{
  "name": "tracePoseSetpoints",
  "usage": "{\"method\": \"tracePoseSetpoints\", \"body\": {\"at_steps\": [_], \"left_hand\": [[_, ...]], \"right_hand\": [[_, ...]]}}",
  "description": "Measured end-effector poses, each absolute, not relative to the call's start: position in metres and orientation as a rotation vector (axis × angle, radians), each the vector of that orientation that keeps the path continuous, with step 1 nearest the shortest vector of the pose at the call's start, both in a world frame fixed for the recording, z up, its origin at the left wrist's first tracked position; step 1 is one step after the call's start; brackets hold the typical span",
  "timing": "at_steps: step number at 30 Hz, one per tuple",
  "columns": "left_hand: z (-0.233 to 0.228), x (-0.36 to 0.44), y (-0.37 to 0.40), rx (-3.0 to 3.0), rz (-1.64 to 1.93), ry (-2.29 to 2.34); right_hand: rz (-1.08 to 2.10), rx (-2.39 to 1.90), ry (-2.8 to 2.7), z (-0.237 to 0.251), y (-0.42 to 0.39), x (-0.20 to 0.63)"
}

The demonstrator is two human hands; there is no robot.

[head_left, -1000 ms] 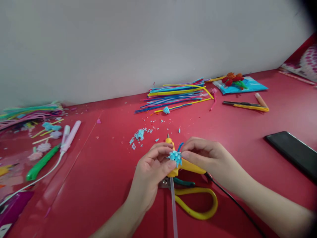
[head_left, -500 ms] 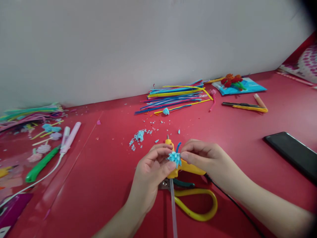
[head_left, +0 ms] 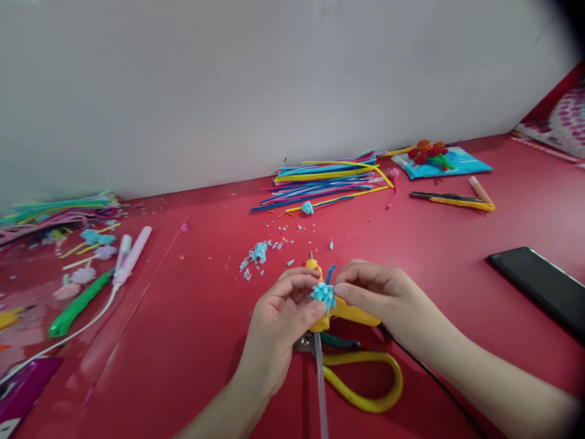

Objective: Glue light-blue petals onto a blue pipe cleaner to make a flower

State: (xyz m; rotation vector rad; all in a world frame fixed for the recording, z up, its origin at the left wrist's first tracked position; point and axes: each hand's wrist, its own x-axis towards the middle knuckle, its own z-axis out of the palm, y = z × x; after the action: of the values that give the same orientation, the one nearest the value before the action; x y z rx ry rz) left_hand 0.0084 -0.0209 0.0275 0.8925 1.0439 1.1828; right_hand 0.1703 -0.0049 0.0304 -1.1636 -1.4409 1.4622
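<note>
Between my two hands is a small light-blue flower (head_left: pixel 324 295) with many pointed petals, a darker blue stem (head_left: pixel 330 273) sticking out at its top. My left hand (head_left: pixel 278 323) pinches it from the left with thumb and fingers. From the right, my right hand (head_left: pixel 381 291) has thumb and forefinger closed at the outer petals; what lies between those tips is partly hidden. Under the hands lies a yellow glue gun (head_left: pixel 359 313), nozzle pointing away, with a clear glue stick (head_left: pixel 320 381) out of its back. A cutting tool with a yellow loop handle (head_left: pixel 386 399) lies beneath it.
Blue scraps (head_left: pixel 256 253) lie left of the nozzle. Behind are pipe cleaners (head_left: pixel 326 177) and another blue flower head (head_left: pixel 308 208). At right are a phone (head_left: pixel 539 286) and tweezers (head_left: pixel 457 199). A pink-and-white corded tool (head_left: pixel 132 256) and green-handled tool (head_left: pixel 82 305) lie left.
The view has shifted very slightly. Both hands stay at the flower with almost the same grip; nothing has been let go.
</note>
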Motion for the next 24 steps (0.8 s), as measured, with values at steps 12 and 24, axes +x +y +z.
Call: {"method": "tracePoseSetpoints", "body": {"at_steps": [12,24], "left_hand": [[0.032,0.003,-0.02,0.825,1.135,0.946],[0.032,-0.001,-0.019,0.817,1.077,0.827]], "right_hand": [[0.986,-1.176,-1.748,0.023,0.008,0.181],[0.888,-0.967,-2.033,0.022,0.004,0.179]]}}
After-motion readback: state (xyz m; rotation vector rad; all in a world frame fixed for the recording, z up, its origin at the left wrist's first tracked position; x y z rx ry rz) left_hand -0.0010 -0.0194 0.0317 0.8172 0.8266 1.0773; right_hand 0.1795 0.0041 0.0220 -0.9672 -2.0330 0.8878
